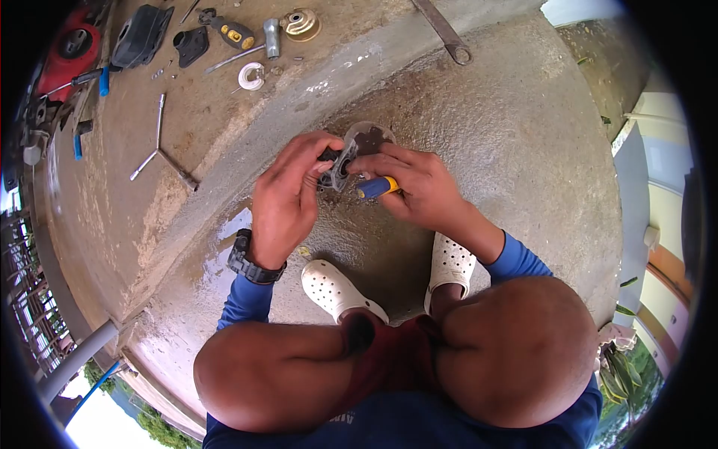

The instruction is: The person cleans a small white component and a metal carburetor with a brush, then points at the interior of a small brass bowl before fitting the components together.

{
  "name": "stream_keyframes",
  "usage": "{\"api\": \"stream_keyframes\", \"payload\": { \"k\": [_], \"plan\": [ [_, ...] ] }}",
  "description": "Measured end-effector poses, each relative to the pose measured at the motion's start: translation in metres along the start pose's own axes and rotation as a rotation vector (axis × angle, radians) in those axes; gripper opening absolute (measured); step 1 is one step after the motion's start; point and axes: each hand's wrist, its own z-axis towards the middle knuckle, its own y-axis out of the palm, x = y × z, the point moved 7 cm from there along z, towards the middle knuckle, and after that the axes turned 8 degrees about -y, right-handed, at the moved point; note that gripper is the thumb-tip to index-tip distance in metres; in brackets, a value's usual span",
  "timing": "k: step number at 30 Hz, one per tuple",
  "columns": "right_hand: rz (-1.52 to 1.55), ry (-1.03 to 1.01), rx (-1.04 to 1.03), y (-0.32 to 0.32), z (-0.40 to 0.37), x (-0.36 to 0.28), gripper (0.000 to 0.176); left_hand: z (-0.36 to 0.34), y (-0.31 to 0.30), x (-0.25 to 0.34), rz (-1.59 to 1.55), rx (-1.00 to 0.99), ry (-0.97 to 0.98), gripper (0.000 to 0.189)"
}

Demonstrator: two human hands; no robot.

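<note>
Both hands meet above the wet concrete, in front of the white clogs. My left hand (288, 191), with a dark watch on its wrist, is closed round a small grey-and-black metal part (334, 173) that looks like an engine piece. My right hand (422, 187) is closed on a tool with a blue and yellow handle (376, 187); the handle's end points toward the left and its working end is hidden by the fingers. The right fingertips touch the metal part. Just beyond the fingers sits a round, shallow container (372, 135) with dark contents.
On the raised concrete ledge lie a Y-shaped wrench (158, 151), a yellow-and-black screwdriver (232, 32), a white ring (251, 75), a gold-coloured round part (301, 25) and a red machine part (73, 46). A long spanner (443, 31) rests at the top.
</note>
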Motion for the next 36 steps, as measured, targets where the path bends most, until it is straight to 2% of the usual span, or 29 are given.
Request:
{"api": "stream_keyframes", "payload": {
  "k": [1,3,4,6,7,9,12,19,21,22,24,28,30,31,33,36],
  "plan": [
    [0.0,-0.001,0.0,-0.001,0.001,-0.001,0.027,0.0,0.0,0.0,0.0,0.001,0.0,0.023],
    [-0.259,-0.09,-0.111,0.001,0.005,-0.01,0.031,0.001,0.002,-0.001,-0.004,-0.01,0.0,0.028],
    [-0.257,-0.09,-0.111,0.007,0.004,-0.009,0.031,0.0,0.002,-0.001,-0.003,-0.011,-0.001,0.028],
    [0.102,-0.002,0.112,0.009,0.002,0.001,0.029,0.001,0.001,-0.003,-0.045,0.012,-0.024,0.028],
    [0.1,-0.003,0.112,0.006,0.0,0.002,0.029,0.0,0.003,-0.004,-0.045,0.012,-0.022,0.028],
    [0.856,0.511,-0.008,0.025,-0.013,0.025,0.025,-0.003,0.005,-0.01,-0.039,0.049,-0.026,0.027],
    [0.957,0.612,0.098,0.018,-0.014,0.025,0.025,-0.007,0.007,-0.02,-0.059,0.129,-0.038,0.028],
    [0.992,0.709,0.1,0.029,-0.017,0.021,0.033,-0.018,0.018,-0.015,0.063,0.168,0.111,0.03],
    [1.269,0.843,0.181,0.037,-0.023,0.016,0.036,-0.018,0.018,-0.015,0.146,0.181,0.17,0.032],
    [1.269,0.842,0.181,0.039,-0.025,0.017,0.036,-0.018,0.018,-0.016,0.146,0.181,0.17,0.032],
    [1.034,0.671,0.043,0.037,-0.023,0.014,0.032,-0.015,0.016,-0.025,-0.007,0.181,0.028,0.03],
    [0.946,0.629,0.112,0.003,-0.016,0.034,0.027,-0.02,0.022,-0.053,-0.22,0.179,-0.085,0.024],
    [0.441,0.561,0.23,-0.032,-0.012,0.043,0.025,-0.022,0.027,-0.07,-0.589,0.113,-0.269,0.019],
    [0.442,0.559,0.23,-0.034,-0.008,0.044,0.025,-0.021,0.025,-0.071,-0.589,0.115,-0.267,0.019],
    [-0.074,0.344,0.179,-0.047,0.003,0.033,0.028,-0.018,0.025,-0.071,-0.6,0.073,-0.262,0.02],
    [-0.037,0.362,0.172,-0.03,0.0,0.045,0.034,-0.019,0.025,-0.078,-0.63,0.047,-0.333,0.02]
  ]
}}
